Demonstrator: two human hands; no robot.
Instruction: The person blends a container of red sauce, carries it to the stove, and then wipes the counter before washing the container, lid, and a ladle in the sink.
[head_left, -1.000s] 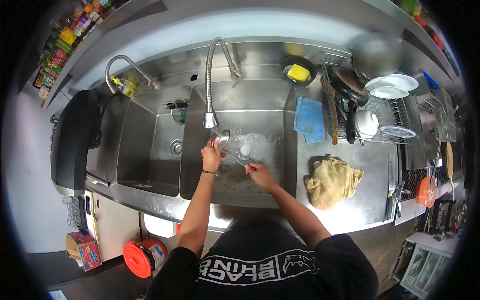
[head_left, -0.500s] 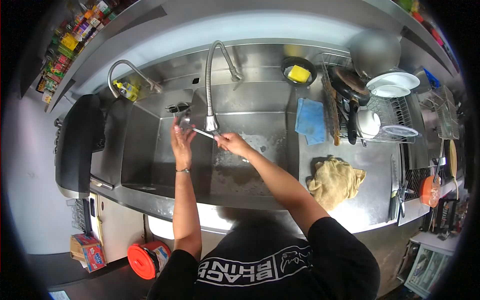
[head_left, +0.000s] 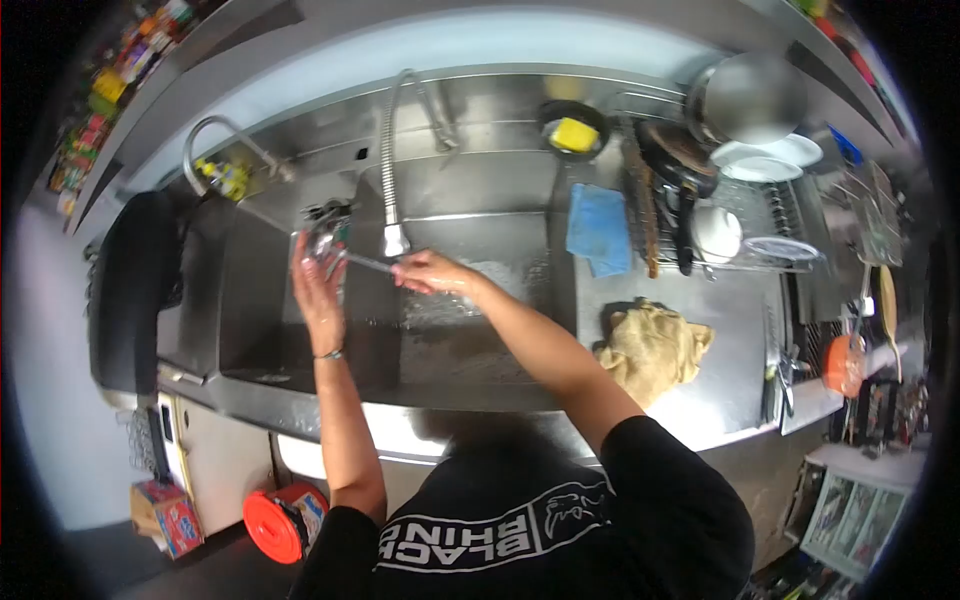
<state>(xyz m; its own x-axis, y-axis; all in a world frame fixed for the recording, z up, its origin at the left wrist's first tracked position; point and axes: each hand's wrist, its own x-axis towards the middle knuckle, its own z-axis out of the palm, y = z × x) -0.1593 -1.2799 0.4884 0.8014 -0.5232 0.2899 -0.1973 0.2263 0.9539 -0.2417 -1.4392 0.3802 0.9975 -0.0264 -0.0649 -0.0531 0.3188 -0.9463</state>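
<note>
My right hand [head_left: 432, 272] is closed round the end of the handle of a metal ladle [head_left: 368, 262], just below the sprayer faucet's head [head_left: 396, 240]. The ladle lies nearly level, its shiny bowl to the left. Against that bowl, my left hand [head_left: 318, 290] is wet, with its fingers stretched upward; blur and glare hide part of the contact. Both hands are over the double steel sink [head_left: 270, 330], near the divider. Behind my left hand, other metal items [head_left: 328, 210] sit at the back of the left basin, too blurred to name.
A dark bowl with a yellow sponge [head_left: 575, 135] stands behind the right basin. On the right counter are a blue cloth [head_left: 598, 228], a tan cloth [head_left: 655, 345] and a dish rack [head_left: 770, 215] with pans and plates. A second faucet [head_left: 225, 122] and a yellow bottle [head_left: 225, 180] are back left.
The whole view has shifted, so the sink and counter appear further left. My left hand and the ladle's bowl have moved slightly left and lower relative to the sink. My right hand keeps the handle.
</note>
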